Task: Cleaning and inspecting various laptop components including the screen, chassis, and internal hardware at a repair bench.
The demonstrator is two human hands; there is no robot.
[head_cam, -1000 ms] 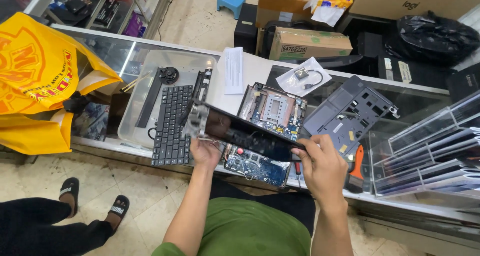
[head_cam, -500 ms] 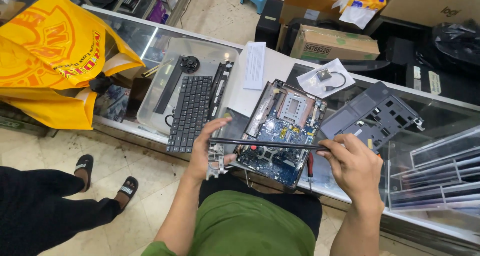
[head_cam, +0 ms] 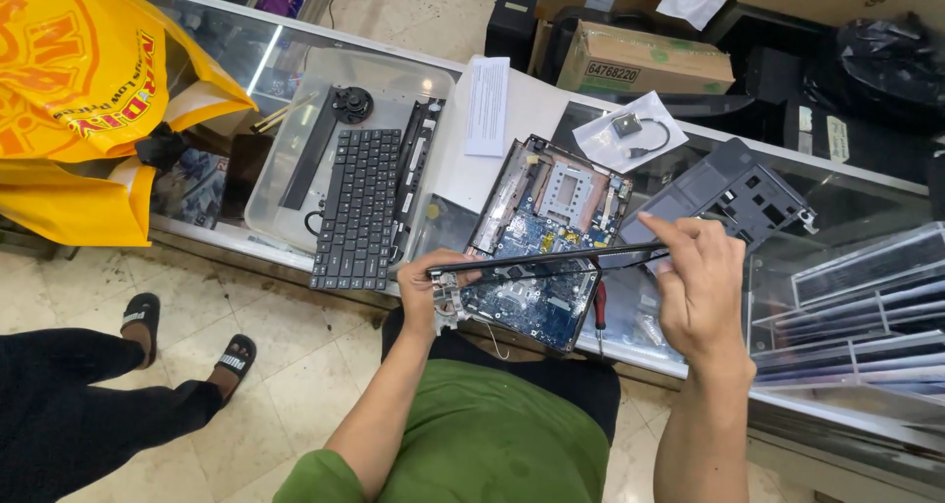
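Observation:
I hold a thin black laptop screen panel (head_cam: 551,260) edge-on, level above the glass counter. My left hand (head_cam: 431,291) grips its left end by the metal hinge bracket. My right hand (head_cam: 697,284) pinches its right end. Directly below the panel lies an opened laptop base (head_cam: 546,229) with its blue circuit board exposed. A red-handled screwdriver (head_cam: 599,311) lies beside the board near the counter's front edge.
A clear plastic tray (head_cam: 295,158) at left holds a black keyboard (head_cam: 354,208) and loose parts. A grey laptop cover (head_cam: 733,198) lies at right, a white paper (head_cam: 487,104) behind. A yellow bag (head_cam: 79,90) sits far left. Another person's sandalled feet (head_cam: 187,341) stand nearby.
The screen panel has turned from a tilted flat view to edge-on and level. Both hands stayed on its ends, and my view shifted closer and slightly left.

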